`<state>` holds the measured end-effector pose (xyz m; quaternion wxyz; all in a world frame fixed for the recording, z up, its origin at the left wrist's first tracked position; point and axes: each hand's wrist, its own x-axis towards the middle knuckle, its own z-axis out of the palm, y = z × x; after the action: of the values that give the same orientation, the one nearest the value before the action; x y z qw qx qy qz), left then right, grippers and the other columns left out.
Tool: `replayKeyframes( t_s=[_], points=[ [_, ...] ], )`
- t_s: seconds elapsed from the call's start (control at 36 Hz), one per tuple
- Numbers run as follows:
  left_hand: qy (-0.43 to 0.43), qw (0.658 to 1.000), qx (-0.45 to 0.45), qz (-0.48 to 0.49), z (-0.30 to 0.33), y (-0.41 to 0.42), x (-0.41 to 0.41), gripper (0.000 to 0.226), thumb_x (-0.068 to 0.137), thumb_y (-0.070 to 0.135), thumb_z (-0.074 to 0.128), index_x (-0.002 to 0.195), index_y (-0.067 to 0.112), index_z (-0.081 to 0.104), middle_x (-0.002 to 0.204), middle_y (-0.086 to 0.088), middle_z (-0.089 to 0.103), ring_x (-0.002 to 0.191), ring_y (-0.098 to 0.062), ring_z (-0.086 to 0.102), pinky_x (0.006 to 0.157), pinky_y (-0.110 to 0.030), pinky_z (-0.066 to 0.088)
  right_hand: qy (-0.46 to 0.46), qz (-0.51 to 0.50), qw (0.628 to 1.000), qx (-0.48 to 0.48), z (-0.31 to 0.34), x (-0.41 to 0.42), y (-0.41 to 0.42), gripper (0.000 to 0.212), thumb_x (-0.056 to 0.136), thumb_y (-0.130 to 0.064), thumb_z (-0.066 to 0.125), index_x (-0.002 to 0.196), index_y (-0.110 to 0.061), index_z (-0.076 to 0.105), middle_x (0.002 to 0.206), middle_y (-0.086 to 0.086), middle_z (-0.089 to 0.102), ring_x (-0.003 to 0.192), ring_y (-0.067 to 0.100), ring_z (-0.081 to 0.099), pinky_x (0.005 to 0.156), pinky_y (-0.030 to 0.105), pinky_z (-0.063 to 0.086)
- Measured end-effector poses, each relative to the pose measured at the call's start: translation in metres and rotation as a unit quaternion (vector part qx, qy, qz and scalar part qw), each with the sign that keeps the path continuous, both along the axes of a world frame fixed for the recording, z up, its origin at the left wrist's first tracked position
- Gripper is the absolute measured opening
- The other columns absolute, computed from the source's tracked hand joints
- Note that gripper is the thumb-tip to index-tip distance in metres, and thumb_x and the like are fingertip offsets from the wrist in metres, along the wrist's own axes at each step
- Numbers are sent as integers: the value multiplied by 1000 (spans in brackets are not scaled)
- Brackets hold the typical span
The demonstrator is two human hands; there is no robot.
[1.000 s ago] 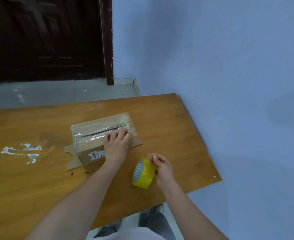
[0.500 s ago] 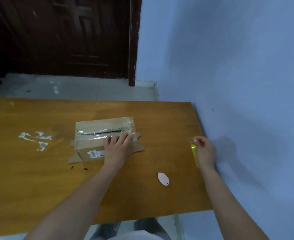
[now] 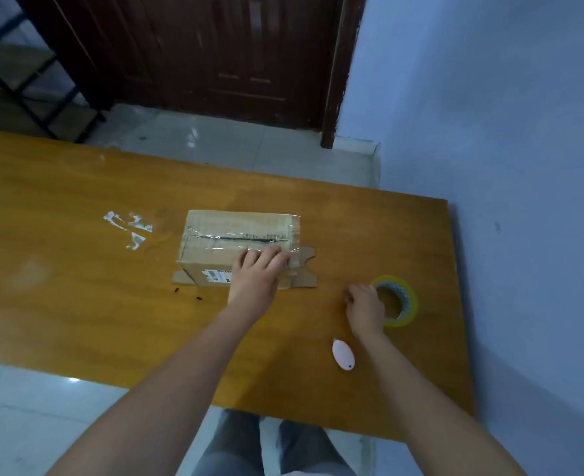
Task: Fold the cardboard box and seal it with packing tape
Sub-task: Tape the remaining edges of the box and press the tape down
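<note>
One cardboard box (image 3: 239,242), one yellow tape roll (image 3: 399,301) and one pink cutter (image 3: 343,354) lie on the worktop (image 3: 77,286). The box is closed, with clear tape along its top seam. The left hand (image 3: 258,269) presses flat on it; the right hand (image 3: 364,305) is loosely curled beside the roll, holding nothing.

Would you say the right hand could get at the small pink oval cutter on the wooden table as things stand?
Probably yes. The right hand rests beside the yellow tape roll, and the small pink oval cutter lies just nearer the person on bare wooden table, with nothing between them.
</note>
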<state>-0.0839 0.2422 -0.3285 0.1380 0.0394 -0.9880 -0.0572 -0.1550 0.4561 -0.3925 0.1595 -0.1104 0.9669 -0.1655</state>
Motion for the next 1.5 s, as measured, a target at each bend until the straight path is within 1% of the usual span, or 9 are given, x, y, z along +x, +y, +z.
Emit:
replayKeyframes(
  t_s=[0.31, 0.47, 0.61, 0.69, 0.75, 0.92, 1.03, 1.22, 1.5],
  points=[
    [-10, 999, 42, 30, -2, 4, 0, 59, 54, 8, 86, 107, 23, 64, 111, 3, 62, 89, -27, 58, 89, -44, 46, -47, 29, 997, -57, -5, -5, -3, 46, 96, 1, 39, 140, -12, 40, 147, 5, 34, 141, 24, 21, 101, 40, 40],
    [-5, 998, 47, 42, -2, 7, -1, 56, 56, 3, 82, 105, 23, 65, 109, 3, 63, 87, -28, 58, 89, -43, 45, -36, 47, 998, -32, -9, -4, -3, 73, 87, 14, 35, 148, -24, 26, 154, -2, 22, 144, 20, 11, 92, 37, 45],
    [-20, 996, 75, 50, -1, 7, -3, 51, 61, 11, 83, 107, 21, 64, 113, 2, 62, 92, -30, 57, 91, -45, 41, -48, 63, 996, -30, -3, 0, -5, 111, 79, 20, 45, 143, -50, -12, 158, -14, 2, 145, 21, 7, 57, 24, 41],
    [-31, 995, 83, 42, 2, 4, -2, 49, 64, 16, 83, 109, 22, 64, 115, 2, 61, 94, -30, 56, 91, -43, 39, -46, 61, 997, -30, -1, 1, -6, 117, 78, 22, 43, 134, -54, -25, 157, -18, -13, 147, 21, 0, 45, 17, 35],
    [-46, 994, 89, 32, 4, 2, -2, 49, 67, 21, 81, 113, 24, 62, 119, 3, 60, 99, -29, 55, 92, -41, 36, -37, 63, 997, -38, -1, 2, -5, 117, 79, 22, 43, 131, -55, -28, 155, -19, -19, 147, 19, -5, 49, 16, 39],
    [-89, 994, 67, -11, 11, -9, -1, 49, 76, 37, 73, 121, 29, 57, 128, 8, 54, 110, -23, 51, 95, -37, 31, -2, 36, 996, -76, 11, 0, -1, 100, 86, 13, 44, 142, -38, -22, 156, -13, -21, 145, 18, -19, 86, 24, 43],
    [-76, 995, 50, -40, 16, -14, -4, 40, 76, 35, 73, 112, 26, 59, 119, 8, 57, 105, -23, 54, 90, -37, 35, 16, -10, 996, -88, 27, 1, -5, 88, 89, 5, 44, 150, -26, -11, 158, -9, -16, 145, 21, -16, 113, 34, 23],
    [-3, 997, -1, -71, 14, -16, -20, 39, 57, 32, 85, 88, 19, 65, 88, 4, 66, 74, -25, 60, 69, -35, 48, 66, -61, 986, -138, 56, 5, -38, 80, 90, -5, 52, 151, -21, 4, 156, -15, -6, 145, 16, -4, 110, 26, 23],
    [-42, 998, 5, -57, 10, -19, -24, 46, 49, 36, 85, 86, 20, 63, 87, 3, 64, 77, -23, 61, 71, -38, 46, 70, -51, 981, -171, 79, 8, -85, 63, 90, -7, 49, 147, -11, 23, 153, -2, 14, 140, 19, 14, 114, 31, 22]
  ],
)
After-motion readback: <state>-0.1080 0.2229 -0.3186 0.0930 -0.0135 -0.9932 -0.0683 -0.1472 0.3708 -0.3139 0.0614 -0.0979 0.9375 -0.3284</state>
